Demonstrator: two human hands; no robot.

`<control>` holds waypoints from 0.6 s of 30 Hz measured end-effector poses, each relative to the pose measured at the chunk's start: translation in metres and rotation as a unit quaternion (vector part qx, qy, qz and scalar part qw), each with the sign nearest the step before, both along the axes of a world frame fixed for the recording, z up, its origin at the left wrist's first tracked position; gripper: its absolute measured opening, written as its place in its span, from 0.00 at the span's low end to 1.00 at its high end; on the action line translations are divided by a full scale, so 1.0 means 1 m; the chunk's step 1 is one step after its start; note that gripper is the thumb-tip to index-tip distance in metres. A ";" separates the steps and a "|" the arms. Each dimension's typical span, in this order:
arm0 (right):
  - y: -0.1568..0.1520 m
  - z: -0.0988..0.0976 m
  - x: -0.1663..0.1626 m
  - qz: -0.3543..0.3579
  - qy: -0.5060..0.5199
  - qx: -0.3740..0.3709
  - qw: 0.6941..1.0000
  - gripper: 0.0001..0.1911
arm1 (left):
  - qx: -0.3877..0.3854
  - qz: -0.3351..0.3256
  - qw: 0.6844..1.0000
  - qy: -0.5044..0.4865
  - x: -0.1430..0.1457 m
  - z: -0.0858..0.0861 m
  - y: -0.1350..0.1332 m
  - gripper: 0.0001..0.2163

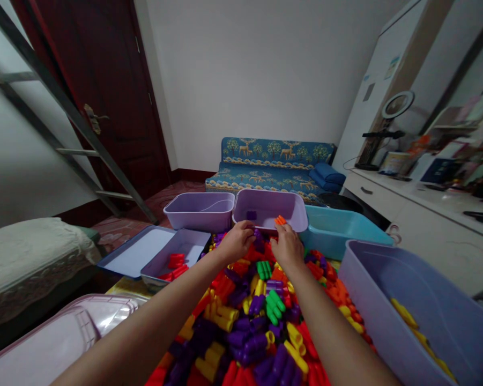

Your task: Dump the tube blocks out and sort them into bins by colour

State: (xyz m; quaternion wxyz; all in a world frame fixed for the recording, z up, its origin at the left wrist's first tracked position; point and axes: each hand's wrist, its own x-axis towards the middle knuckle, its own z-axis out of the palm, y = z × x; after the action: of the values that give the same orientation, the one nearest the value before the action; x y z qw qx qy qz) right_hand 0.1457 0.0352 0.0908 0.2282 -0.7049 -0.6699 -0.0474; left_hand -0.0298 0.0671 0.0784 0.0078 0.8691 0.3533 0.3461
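Note:
A heap of plastic tube blocks (257,316) in purple, yellow, red, orange and green covers the surface in front of me. My left hand (236,241) reaches to the far edge of the heap, its fingers curled around what looks like a purple block. My right hand (286,245) is beside it, fingers pinched on an orange block (280,220) at the rim of a lilac bin (301,214). A purple block (251,215) lies inside that bin.
Another lilac bin (197,214) stands to the left, a tray with red blocks (175,264) nearer, a lid (139,252) beside it. A teal bin (341,228) and a large lilac bin with yellow blocks (418,316) are on the right. A sofa (273,166), door (104,107) and ladder (72,118) lie beyond.

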 end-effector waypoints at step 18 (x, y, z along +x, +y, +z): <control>-0.017 0.007 0.006 0.000 -0.037 -0.060 0.998 0.21 | -0.066 0.001 0.998 0.010 -0.005 -0.003 -0.013 0.11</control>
State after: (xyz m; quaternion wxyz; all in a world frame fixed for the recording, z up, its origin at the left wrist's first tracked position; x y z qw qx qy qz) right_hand 0.1516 0.0185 0.0977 0.1604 -0.7151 -0.6796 -0.0332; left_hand -0.0353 0.0541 0.0753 0.0607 0.8700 0.3761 0.3131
